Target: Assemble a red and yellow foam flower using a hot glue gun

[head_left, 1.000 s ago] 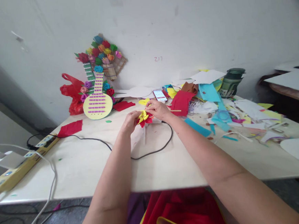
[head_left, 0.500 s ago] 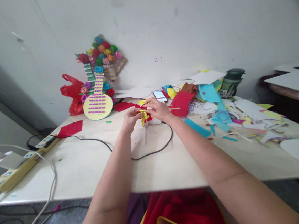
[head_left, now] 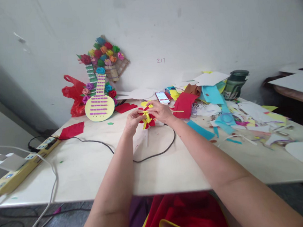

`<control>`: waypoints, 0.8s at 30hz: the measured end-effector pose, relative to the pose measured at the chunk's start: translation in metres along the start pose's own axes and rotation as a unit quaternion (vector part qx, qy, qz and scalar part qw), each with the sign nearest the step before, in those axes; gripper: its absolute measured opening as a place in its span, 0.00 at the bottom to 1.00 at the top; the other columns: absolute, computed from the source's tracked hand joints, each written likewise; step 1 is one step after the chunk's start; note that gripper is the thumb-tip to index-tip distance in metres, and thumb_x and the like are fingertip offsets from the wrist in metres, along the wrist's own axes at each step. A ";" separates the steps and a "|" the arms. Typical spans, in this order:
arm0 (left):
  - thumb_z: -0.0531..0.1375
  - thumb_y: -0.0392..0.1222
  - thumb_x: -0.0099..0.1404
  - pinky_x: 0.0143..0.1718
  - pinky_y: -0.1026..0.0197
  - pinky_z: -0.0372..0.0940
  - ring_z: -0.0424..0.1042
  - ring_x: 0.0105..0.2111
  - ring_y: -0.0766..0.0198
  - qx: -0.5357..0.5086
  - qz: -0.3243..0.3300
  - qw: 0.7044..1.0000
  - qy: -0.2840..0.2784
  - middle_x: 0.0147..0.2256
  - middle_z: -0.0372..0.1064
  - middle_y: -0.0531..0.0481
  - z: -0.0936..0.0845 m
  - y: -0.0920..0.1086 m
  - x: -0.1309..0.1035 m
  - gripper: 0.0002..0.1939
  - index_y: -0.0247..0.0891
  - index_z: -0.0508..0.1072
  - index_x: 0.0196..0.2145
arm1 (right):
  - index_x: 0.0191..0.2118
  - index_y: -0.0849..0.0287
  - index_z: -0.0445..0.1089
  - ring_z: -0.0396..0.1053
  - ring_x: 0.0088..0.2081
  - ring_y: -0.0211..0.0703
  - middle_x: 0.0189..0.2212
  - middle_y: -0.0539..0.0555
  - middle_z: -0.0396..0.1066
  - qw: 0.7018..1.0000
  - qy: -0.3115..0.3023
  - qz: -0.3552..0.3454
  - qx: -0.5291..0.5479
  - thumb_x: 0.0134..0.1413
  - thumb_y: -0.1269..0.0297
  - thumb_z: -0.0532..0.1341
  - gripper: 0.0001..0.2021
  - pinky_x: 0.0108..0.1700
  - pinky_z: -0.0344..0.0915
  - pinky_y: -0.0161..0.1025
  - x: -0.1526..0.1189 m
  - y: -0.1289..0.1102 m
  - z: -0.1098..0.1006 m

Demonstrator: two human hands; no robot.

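Note:
Both hands meet above the middle of the table, fingers pinched close together. My left hand (head_left: 133, 121) closes on the left end of a thin wooden stick, where yellow paper (head_left: 147, 118) hangs in strips. From under my right hand (head_left: 161, 111) the thin wooden stick (head_left: 178, 111) sticks out level to the right; its fingers are closed on the stick and the paper. Red paper pieces (head_left: 142, 122) show around and behind the yellow paper; whether they are joined to it I cannot tell. Beneath my right hand lies a white tool (head_left: 158, 122) on a black cord, mostly hidden.
A phone (head_left: 162, 97) lies behind my hands. To the right are red paper (head_left: 185, 104), blue paper (head_left: 200, 130), many scraps and a green bottle (head_left: 235, 85). A lute-shaped craft (head_left: 100, 108) stands at back left. The black cord (head_left: 155, 157) loops in front; a power strip (head_left: 17, 173) lies left.
My hands stay nearly in place, with small finger shifts at the yellow paper. More red paper shows around it now.

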State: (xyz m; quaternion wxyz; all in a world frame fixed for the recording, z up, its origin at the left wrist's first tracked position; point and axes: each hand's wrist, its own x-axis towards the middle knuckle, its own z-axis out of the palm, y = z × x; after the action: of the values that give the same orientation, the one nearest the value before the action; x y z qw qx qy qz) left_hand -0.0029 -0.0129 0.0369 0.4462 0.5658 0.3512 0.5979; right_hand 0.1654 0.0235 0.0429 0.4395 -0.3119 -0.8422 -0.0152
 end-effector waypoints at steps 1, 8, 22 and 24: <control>0.67 0.40 0.42 0.24 0.66 0.60 0.67 0.22 0.67 0.003 -0.008 1.000 0.001 0.23 0.70 0.52 0.000 0.000 0.000 0.14 0.34 0.73 0.29 | 0.34 0.51 0.76 0.69 0.44 0.42 0.47 0.50 0.69 1.000 -0.001 0.004 0.002 0.54 0.67 0.57 0.09 0.45 0.66 0.39 0.000 0.000 0.001; 0.64 0.42 0.45 0.21 0.66 0.57 0.66 0.20 0.68 -0.008 -0.055 0.998 -0.001 0.23 0.69 0.51 -0.003 -0.005 0.002 0.12 0.34 0.72 0.27 | 0.32 0.51 0.76 0.69 0.44 0.43 0.48 0.49 0.68 0.999 -0.012 0.029 0.017 0.53 0.67 0.58 0.09 0.43 0.67 0.39 0.001 -0.004 -0.001; 0.63 0.37 0.40 0.17 0.68 0.52 0.62 0.17 0.70 -0.072 -0.105 0.992 0.011 0.19 0.66 0.52 0.000 -0.001 0.000 0.09 0.33 0.70 0.23 | 0.28 0.54 0.76 0.69 0.39 0.39 0.43 0.50 0.68 0.985 -0.020 0.106 0.138 0.45 0.69 0.62 0.05 0.40 0.67 0.38 0.003 -0.002 0.002; 0.63 0.37 0.40 0.18 0.68 0.53 0.63 0.17 0.70 -0.073 -0.109 0.991 0.014 0.20 0.67 0.51 0.000 0.000 0.000 0.09 0.33 0.70 0.23 | 0.27 0.55 0.76 0.68 0.38 0.37 0.42 0.51 0.67 0.976 -0.025 0.118 0.180 0.44 0.70 0.63 0.05 0.37 0.67 0.36 0.003 0.000 0.002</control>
State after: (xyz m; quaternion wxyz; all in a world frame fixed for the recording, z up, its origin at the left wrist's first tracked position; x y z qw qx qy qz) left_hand -0.0026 -0.0128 0.0368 0.5440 0.4818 0.3723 0.5773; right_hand 0.1623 0.0252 0.0439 0.4662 -0.3256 -0.7988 0.1962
